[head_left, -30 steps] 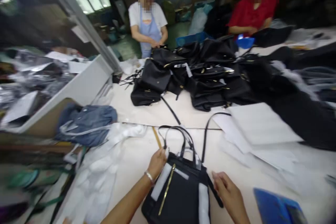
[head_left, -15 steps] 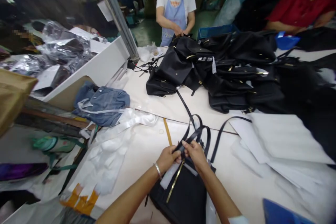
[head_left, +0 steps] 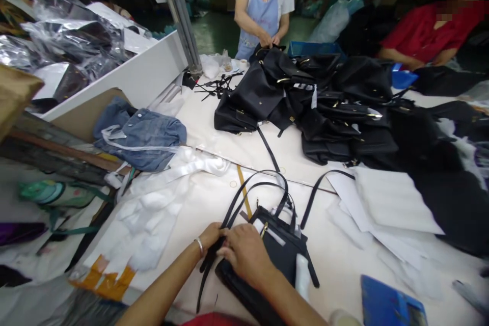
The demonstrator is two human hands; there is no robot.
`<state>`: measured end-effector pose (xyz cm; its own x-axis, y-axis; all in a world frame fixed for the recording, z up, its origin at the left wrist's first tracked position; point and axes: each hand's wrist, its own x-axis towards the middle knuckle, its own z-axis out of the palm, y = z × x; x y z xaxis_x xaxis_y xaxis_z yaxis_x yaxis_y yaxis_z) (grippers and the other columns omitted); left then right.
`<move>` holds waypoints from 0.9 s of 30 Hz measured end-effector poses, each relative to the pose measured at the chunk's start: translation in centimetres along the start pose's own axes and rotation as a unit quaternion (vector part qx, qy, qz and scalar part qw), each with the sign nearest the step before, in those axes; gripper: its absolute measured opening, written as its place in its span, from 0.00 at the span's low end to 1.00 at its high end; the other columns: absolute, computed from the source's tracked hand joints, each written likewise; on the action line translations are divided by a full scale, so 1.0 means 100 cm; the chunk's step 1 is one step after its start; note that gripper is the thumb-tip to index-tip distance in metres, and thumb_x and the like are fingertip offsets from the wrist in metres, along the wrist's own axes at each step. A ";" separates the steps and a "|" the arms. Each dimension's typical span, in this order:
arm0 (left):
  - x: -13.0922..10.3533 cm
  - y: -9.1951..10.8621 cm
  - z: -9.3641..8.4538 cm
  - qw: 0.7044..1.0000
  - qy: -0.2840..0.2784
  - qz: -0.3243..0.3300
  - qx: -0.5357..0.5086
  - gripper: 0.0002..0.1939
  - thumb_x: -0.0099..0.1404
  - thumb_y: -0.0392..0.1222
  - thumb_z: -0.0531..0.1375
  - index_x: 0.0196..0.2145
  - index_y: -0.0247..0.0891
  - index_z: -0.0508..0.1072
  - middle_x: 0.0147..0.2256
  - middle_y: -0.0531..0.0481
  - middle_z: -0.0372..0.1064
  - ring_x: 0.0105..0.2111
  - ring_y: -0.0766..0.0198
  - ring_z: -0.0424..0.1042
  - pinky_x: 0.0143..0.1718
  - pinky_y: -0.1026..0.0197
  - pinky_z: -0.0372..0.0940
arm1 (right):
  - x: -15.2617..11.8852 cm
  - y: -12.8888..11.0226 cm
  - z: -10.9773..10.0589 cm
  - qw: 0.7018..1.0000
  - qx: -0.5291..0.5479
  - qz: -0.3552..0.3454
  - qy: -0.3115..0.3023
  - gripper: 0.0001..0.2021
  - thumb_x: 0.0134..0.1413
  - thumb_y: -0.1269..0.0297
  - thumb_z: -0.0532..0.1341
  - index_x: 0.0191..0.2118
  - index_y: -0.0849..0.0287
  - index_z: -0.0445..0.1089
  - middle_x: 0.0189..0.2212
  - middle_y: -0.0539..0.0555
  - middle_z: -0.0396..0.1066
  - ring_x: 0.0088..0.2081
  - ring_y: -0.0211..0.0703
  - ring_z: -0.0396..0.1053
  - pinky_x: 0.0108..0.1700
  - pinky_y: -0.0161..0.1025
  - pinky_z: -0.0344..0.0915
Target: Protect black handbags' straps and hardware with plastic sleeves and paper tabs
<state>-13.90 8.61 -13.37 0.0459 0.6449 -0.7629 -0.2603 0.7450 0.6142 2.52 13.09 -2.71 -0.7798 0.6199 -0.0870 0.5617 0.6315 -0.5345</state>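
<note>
A black handbag (head_left: 280,244) lies on the white table in front of me, with a gold zip and white wrapping on its handles and side. Its long black straps (head_left: 233,198) loop up and to the left. My left hand (head_left: 212,237), with a silver bracelet at the wrist, is closed on the straps beside the bag's left edge. Right against it, my right hand (head_left: 246,252) is closed over the same straps, its back to the camera and its fingertips partly hidden. Strap ends hang below the left hand.
A heap of black bags (head_left: 263,97) covers the far side of the table. White foam sheets (head_left: 393,198) lie right, a blue tray-like object (head_left: 393,300) near the front. Denim cloth (head_left: 148,132) is at left. A person in a blue apron (head_left: 263,10) and one in red (head_left: 431,35) work opposite.
Both my hands have moved left and down from above the bag's top to its left edge, carrying the straps along. The bag's top and handles are now uncovered.
</note>
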 end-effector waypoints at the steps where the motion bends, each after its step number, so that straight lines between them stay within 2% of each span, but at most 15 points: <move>1: 0.001 -0.002 0.000 1.000 0.004 -0.005 -0.013 0.13 0.52 0.47 0.63 0.26 0.33 0.68 0.19 0.54 0.66 0.20 0.68 0.65 0.24 0.64 0.59 | -0.007 -0.012 0.005 0.999 -0.012 -0.035 -0.014 0.14 0.57 0.53 0.56 0.41 0.57 0.68 0.40 0.57 0.70 0.47 0.50 0.62 0.54 0.48 0.52; 4: 0.001 -0.007 -0.001 0.998 0.001 -0.031 -0.054 0.14 0.55 0.47 0.62 0.31 0.31 0.69 0.22 0.50 0.70 0.21 0.67 0.68 0.27 0.62 0.62 | -0.019 -0.022 0.018 0.996 -0.057 -0.063 -0.027 0.11 0.59 0.60 0.53 0.41 0.59 0.69 0.42 0.58 0.70 0.47 0.49 0.61 0.56 0.50 0.47; 7: -0.007 -0.012 -0.008 0.994 -0.026 -0.056 -0.087 0.18 0.56 0.50 0.61 0.35 0.30 0.69 0.26 0.44 0.72 0.25 0.62 0.71 0.31 0.58 0.64 | -0.022 -0.001 0.021 0.992 -0.112 -0.039 -0.038 0.10 0.60 0.68 0.50 0.36 0.61 0.69 0.34 0.57 0.70 0.41 0.47 0.64 0.53 0.48 0.51; 10: -0.021 -0.016 -0.016 0.990 -0.061 -0.063 -0.110 0.22 0.54 0.52 0.63 0.38 0.30 0.68 0.31 0.38 0.73 0.29 0.58 0.74 0.35 0.55 0.65 | -0.021 0.021 0.019 0.987 -0.152 -0.022 -0.047 0.12 0.60 0.69 0.49 0.32 0.61 0.68 0.31 0.57 0.69 0.38 0.47 0.64 0.48 0.46 0.54; 12: -0.029 -0.018 -0.020 0.989 -0.079 -0.055 -0.116 0.25 0.54 0.53 0.63 0.42 0.32 0.67 0.34 0.37 0.73 0.32 0.57 0.74 0.37 0.54 0.65 | -0.021 0.024 0.017 0.984 -0.169 -0.012 -0.051 0.11 0.60 0.70 0.50 0.32 0.61 0.68 0.31 0.57 0.69 0.38 0.47 0.64 0.48 0.46 0.54; 14: -0.034 -0.022 -0.022 0.987 -0.098 -0.040 -0.122 0.26 0.55 0.53 0.62 0.46 0.34 0.64 0.37 0.38 0.73 0.35 0.58 0.74 0.39 0.54 0.65 | -0.022 0.014 0.016 0.983 -0.180 0.007 -0.048 0.09 0.58 0.72 0.52 0.32 0.62 0.68 0.31 0.57 0.69 0.38 0.48 0.64 0.49 0.47 0.54; 17: -0.030 -0.029 -0.026 0.980 -0.119 -0.022 -0.158 0.27 0.57 0.53 0.61 0.48 0.34 0.64 0.36 0.41 0.73 0.35 0.58 0.74 0.38 0.56 0.66 | -0.022 -0.020 0.023 0.987 -0.157 0.039 -0.019 0.06 0.57 0.72 0.54 0.37 0.61 0.67 0.34 0.58 0.70 0.40 0.49 0.65 0.48 0.47 0.57; 20: -0.023 -0.033 -0.032 0.977 -0.124 -0.030 -0.170 0.26 0.57 0.50 0.61 0.49 0.33 0.64 0.33 0.42 0.73 0.33 0.59 0.74 0.37 0.58 0.67 | -0.021 -0.061 0.048 0.994 -0.068 0.081 -0.020 0.14 0.55 0.64 0.57 0.47 0.60 0.63 0.40 0.60 0.70 0.40 0.51 0.68 0.41 0.45 0.63; 23: -0.022 -0.031 -0.037 0.975 -0.136 -0.044 -0.169 0.24 0.58 0.48 0.61 0.48 0.32 0.65 0.37 0.38 0.73 0.38 0.57 0.74 0.43 0.57 0.67 | -0.018 -0.086 0.088 0.978 0.056 0.193 -0.048 0.34 0.45 0.59 0.65 0.56 0.63 0.54 0.42 0.64 0.71 0.39 0.57 0.71 0.38 0.47 0.66; 25: -0.024 -0.027 -0.039 0.972 -0.149 -0.044 -0.175 0.22 0.59 0.47 0.61 0.47 0.31 0.65 0.39 0.37 0.73 0.40 0.56 0.74 0.46 0.56 0.66 | -0.015 -0.090 0.116 0.953 0.148 0.260 -0.038 0.39 0.40 0.65 0.67 0.59 0.64 0.49 0.42 0.63 0.71 0.41 0.58 0.71 0.39 0.46 0.67; 27: -0.027 -0.023 -0.038 0.971 -0.155 -0.044 -0.175 0.20 0.59 0.45 0.61 0.46 0.31 0.67 0.40 0.37 0.73 0.42 0.55 0.73 0.47 0.55 0.65 | -0.011 -0.087 0.139 0.927 0.226 0.299 0.010 0.37 0.41 0.73 0.62 0.59 0.62 0.48 0.44 0.61 0.71 0.44 0.53 0.71 0.41 0.43 0.67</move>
<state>-17.12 4.51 -13.56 0.3566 0.6428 -0.6780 -0.5525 0.7303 0.4018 -5.36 0.42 -9.60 -0.3581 0.8080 -0.4678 0.7151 -0.0848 -0.6939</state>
